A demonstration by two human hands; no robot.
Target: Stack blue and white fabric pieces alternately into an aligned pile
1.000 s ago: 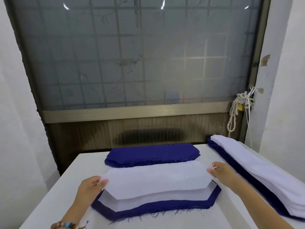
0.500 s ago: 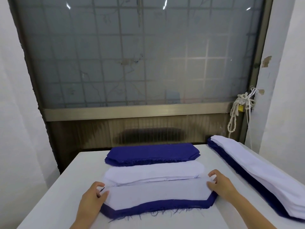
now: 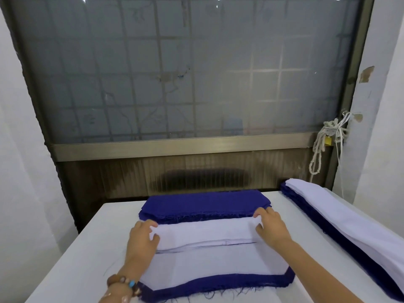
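Both gripping: L hand point(image 3: 143, 237), R hand point(image 3: 271, 226) pinched white stack point(image 3: 205, 234) ends, just behind pile point(image 3: 218, 265); pile topped white, prob blue next.

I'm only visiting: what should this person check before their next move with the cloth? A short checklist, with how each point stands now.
1. Left hand grips the left end of the white pile: ok.
2. Right hand grips its right end: ok.
3. Only one white layer is pinched: cannot tell, the layers are too thin to separate.
4. Top white piece of the near stack lies flat: ok.
5. Its edges match the blue piece beneath: cannot tell, a blue margin shows along the near edge.
6. Blue pile behind has nothing lying on it: ok.
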